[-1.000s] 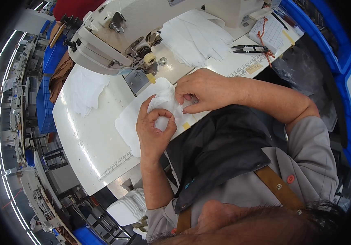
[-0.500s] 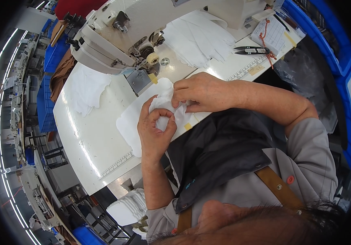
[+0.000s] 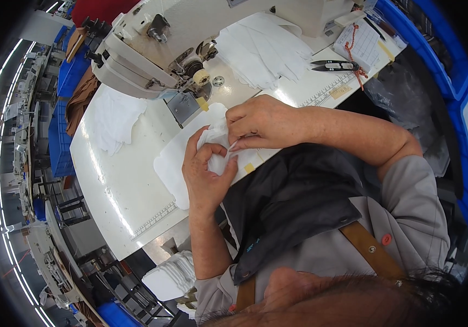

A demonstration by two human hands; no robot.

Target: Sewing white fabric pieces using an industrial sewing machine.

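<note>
My left hand (image 3: 205, 177) grips a bunched white fabric piece (image 3: 216, 135), its index finger and thumb curled round the near part. Just to the right, my right hand (image 3: 258, 122) pinches a raised fold of that piece, close to my left fingertips. A flat white piece (image 3: 169, 174) lies beneath my hands on the white sewing table (image 3: 100, 191), in front of the sewing machine (image 3: 133, 57). Part of the fabric is hidden by my fingers.
White piles of cut pieces lie left (image 3: 117, 117) and behind (image 3: 261, 49) my hands. Black thread snips (image 3: 332, 66) and a notepad (image 3: 354, 43) are at the back right. Blue bins (image 3: 465, 163) stand beyond the table, and stacked white pieces (image 3: 168, 275) sit below it.
My right hand has shifted slightly left and closed in on my left fingertips, drawing up a fold of fabric between them. My left hand has barely moved.
</note>
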